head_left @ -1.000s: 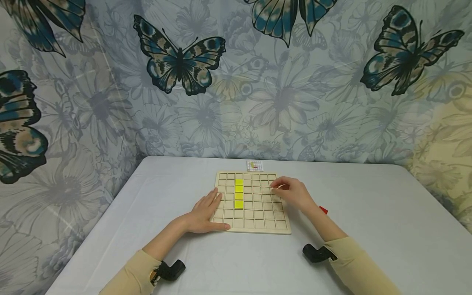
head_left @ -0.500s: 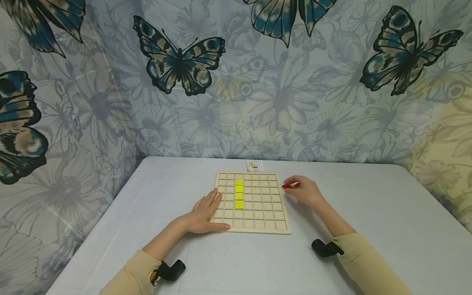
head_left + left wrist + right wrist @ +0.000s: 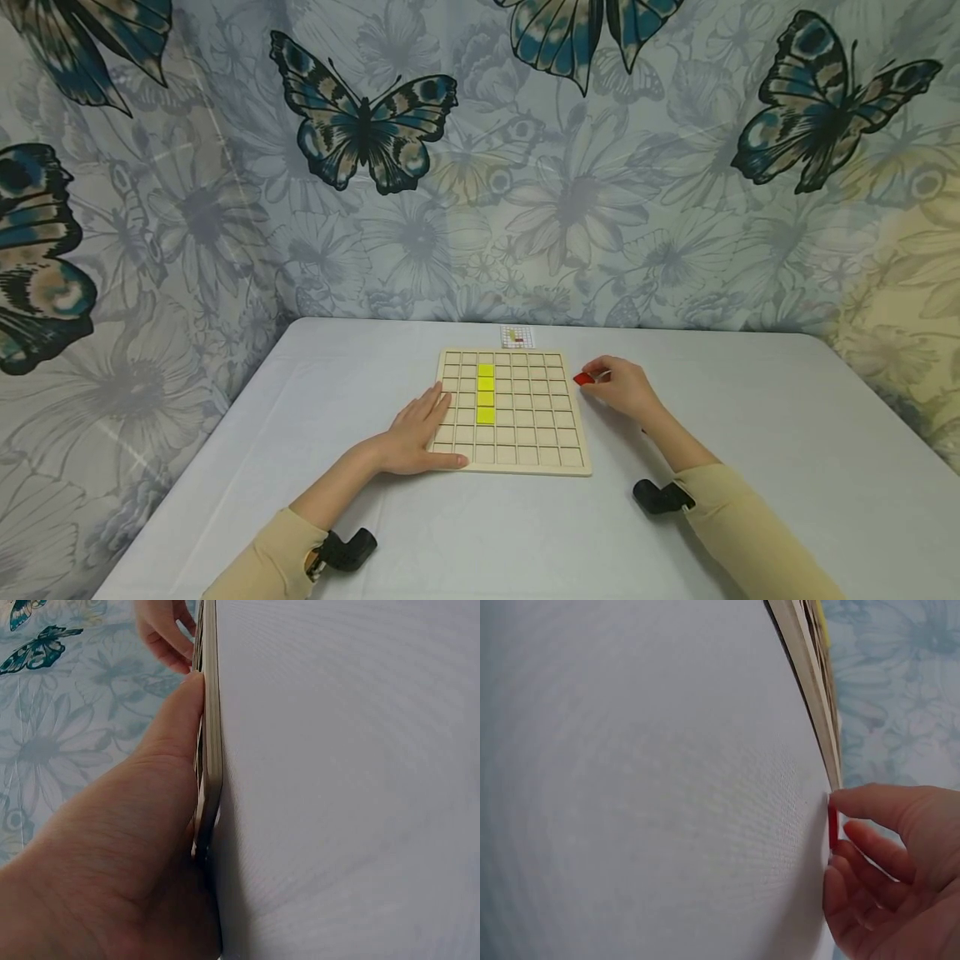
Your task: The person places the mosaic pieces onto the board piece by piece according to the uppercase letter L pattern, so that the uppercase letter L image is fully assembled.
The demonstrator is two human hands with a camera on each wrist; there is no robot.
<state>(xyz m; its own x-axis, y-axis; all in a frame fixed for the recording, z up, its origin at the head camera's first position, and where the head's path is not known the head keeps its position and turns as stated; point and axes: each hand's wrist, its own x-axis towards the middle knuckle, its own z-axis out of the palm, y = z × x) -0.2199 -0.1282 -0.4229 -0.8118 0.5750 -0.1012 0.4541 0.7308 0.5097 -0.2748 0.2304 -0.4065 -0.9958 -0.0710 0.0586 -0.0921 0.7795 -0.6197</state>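
Note:
A pale wooden grid board lies on the white table. Four squares would be too exact a count, so several yellow square tiles form one column on its left half. My left hand rests on the board's left edge, fingers spread and thumb along the near left corner; in the left wrist view the thumb lies against the board's edge. Just right of the board, my right hand pinches a red tile between thumb and fingers. The right wrist view shows this red tile edge-on, close to the table.
A small printed card with a coloured grid pattern lies behind the board. The white tablecloth stretches out to the right. A butterfly-print backdrop stands behind the table. Each wrist carries a black camera mount.
My right hand has moved right, from the board's right edge to beside it, and the red tile now shows at its fingertips. The left hand has stayed in place.

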